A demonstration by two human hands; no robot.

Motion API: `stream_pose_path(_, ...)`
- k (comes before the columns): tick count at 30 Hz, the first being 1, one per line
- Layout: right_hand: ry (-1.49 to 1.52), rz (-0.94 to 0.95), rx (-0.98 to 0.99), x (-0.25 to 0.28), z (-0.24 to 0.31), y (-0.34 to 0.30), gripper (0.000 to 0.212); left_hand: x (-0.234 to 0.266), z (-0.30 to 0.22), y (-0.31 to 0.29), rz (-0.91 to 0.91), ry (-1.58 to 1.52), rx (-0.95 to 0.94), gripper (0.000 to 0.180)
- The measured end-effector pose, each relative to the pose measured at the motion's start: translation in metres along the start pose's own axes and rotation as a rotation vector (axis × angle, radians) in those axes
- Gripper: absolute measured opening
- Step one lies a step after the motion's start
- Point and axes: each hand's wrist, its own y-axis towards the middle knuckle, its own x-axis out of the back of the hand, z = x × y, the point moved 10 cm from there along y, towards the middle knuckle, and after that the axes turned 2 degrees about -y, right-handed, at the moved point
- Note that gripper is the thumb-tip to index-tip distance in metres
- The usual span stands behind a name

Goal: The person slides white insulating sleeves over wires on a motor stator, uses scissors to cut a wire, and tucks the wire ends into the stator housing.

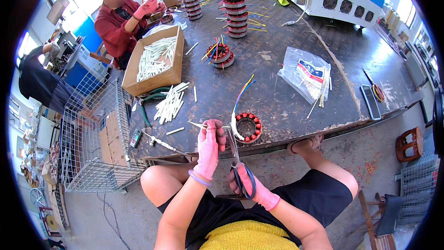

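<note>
Both hands wear pink gloves. My left hand (210,146) is closed in a pinch on a thin white strip (197,124) that looks like a cable tie; one end juts out to its left. Just right of those fingers, a wound motor stator (249,128) with red coil insulation lies at the table's near edge. White sleeving (235,126) runs along its left side, and blue, yellow and red leads (243,93) rise from it. My right hand (245,180) grips dark-handled scissors (234,147), blades pointing up between the left fingers and the stator. Whether the blades touch the strip, I cannot tell.
Loose white tubes (171,103) lie left, beside a cardboard box (177,71) of more. Stacked stators (237,16) stand farther back. A plastic bag (300,76), a phone (370,102) and other scissors (377,90) lie right. A co-worker (115,25) sits far left, near a wire cage (92,132).
</note>
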Motion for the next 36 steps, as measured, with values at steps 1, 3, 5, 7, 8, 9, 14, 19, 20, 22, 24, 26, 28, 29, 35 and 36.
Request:
stream_pose_path(1, 0.003, -0.014, 0.005, -0.001, 0.001, 0.002, 0.07, 0.0, 0.001, 0.0, -0.004, -0.002, -0.005, 0.032)
stream_pose_path(3, 0.008, -0.043, 0.017, -0.001, 0.004, 0.005, 0.07, 0.0, 0.002, -0.002, -0.004, 0.0, -0.012, 0.033)
stream_pose_path(5, 0.023, -0.071, 0.019, 0.0, 0.003, 0.01, 0.071, -0.001, 0.001, -0.003, 0.004, 0.008, -0.013, 0.034)
stream_pose_path(7, 0.038, -0.096, 0.017, 0.0, 0.004, 0.015, 0.071, 0.001, 0.001, -0.003, -0.001, 0.011, -0.019, 0.034)
stream_pose_path(8, 0.043, -0.108, 0.016, -0.001, 0.005, 0.017, 0.072, 0.002, 0.001, -0.003, -0.004, 0.012, -0.022, 0.034)
stream_pose_path(9, 0.047, -0.124, 0.017, 0.0, 0.007, 0.019, 0.072, 0.001, 0.001, -0.003, 0.001, 0.02, -0.026, 0.034)
stream_pose_path(14, -0.014, -0.158, 0.064, -0.002, 0.016, 0.016, 0.073, 0.0, 0.003, -0.002, 0.004, 0.013, -0.016, 0.035)
stream_pose_path(19, -0.094, 0.034, 0.064, -0.009, 0.017, -0.016, 0.071, 0.015, 0.004, 0.003, -0.021, -0.05, -0.102, 0.035)
stream_pose_path(20, -0.095, 0.08, 0.033, -0.005, 0.008, -0.024, 0.071, 0.017, 0.004, 0.003, -0.019, -0.068, -0.131, 0.036)
stream_pose_path(22, -0.072, 0.179, 0.059, 0.003, 0.008, -0.045, 0.073, 0.012, -0.005, -0.001, -0.047, -0.16, -0.188, 0.038)
stream_pose_path(24, -0.108, 0.254, 0.089, 0.009, 0.014, -0.059, 0.079, 0.014, -0.003, 0.0, -0.022, -0.166, -0.172, 0.039)
stream_pose_path(26, -0.106, 0.255, 0.017, 0.026, -0.002, -0.058, 0.084, 0.013, -0.001, -0.001, -0.008, -0.158, -0.156, 0.039)
stream_pose_path(28, -0.079, 0.297, 0.029, 0.03, -0.002, -0.054, 0.085, 0.013, -0.003, -0.001, -0.018, -0.158, -0.165, 0.039)
stream_pose_path(29, -0.051, 0.33, 0.037, 0.03, -0.004, -0.052, 0.085, 0.013, -0.004, -0.001, -0.022, -0.157, -0.17, 0.039)
stream_pose_path(35, 0.034, 0.382, 0.054, 0.033, -0.001, -0.038, 0.085, 0.015, -0.002, 0.0, -0.005, -0.149, -0.161, 0.039)
stream_pose_path(36, 0.032, 0.382, 0.056, 0.033, -0.001, -0.036, 0.085, 0.015, -0.002, 0.001, -0.001, -0.147, -0.167, 0.039)
